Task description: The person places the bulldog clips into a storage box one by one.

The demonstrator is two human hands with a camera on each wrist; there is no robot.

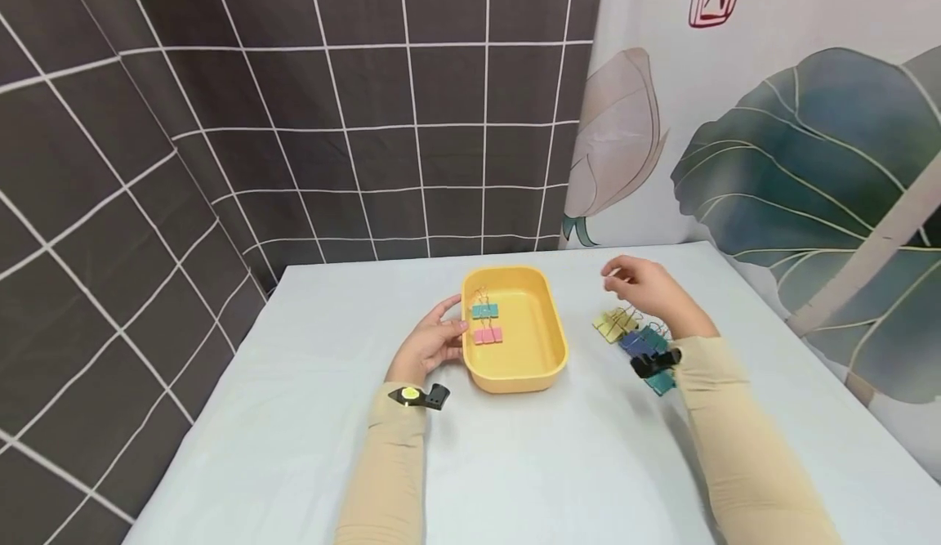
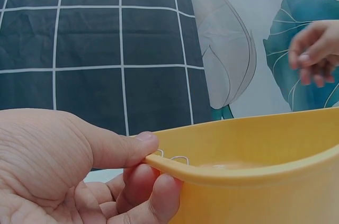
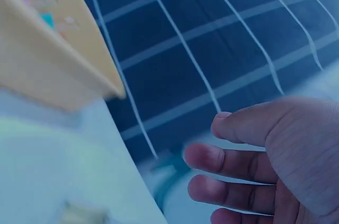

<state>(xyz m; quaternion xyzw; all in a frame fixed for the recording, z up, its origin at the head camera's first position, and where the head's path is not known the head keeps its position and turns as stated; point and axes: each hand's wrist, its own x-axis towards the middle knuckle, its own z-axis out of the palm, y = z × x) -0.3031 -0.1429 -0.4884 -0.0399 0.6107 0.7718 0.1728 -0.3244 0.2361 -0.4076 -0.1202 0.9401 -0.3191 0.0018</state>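
My left hand (image 1: 430,341) grips the left rim of a yellow plastic basin (image 1: 525,383), thumb on top and fingers below, as the left wrist view shows up close. Inside the basin, along its left side, lie a teal binder clip (image 1: 485,311) and a pink binder clip (image 1: 488,336). My right hand (image 1: 647,288) is raised to the right of the basin, its fingers (image 3: 204,158) loosely bent with nothing between them. Below it on the table is a small group of binder clips: yellow (image 1: 612,327), blue (image 1: 634,344) and teal (image 1: 660,381), partly hidden by the wrist strap.
A white cloth covers the table (image 1: 294,414). A dark curtain with a white grid (image 1: 367,87) hangs behind and to the left. At the right hangs a pale curtain with a leaf print (image 1: 809,145). Each wrist wears a black strap (image 1: 422,396).
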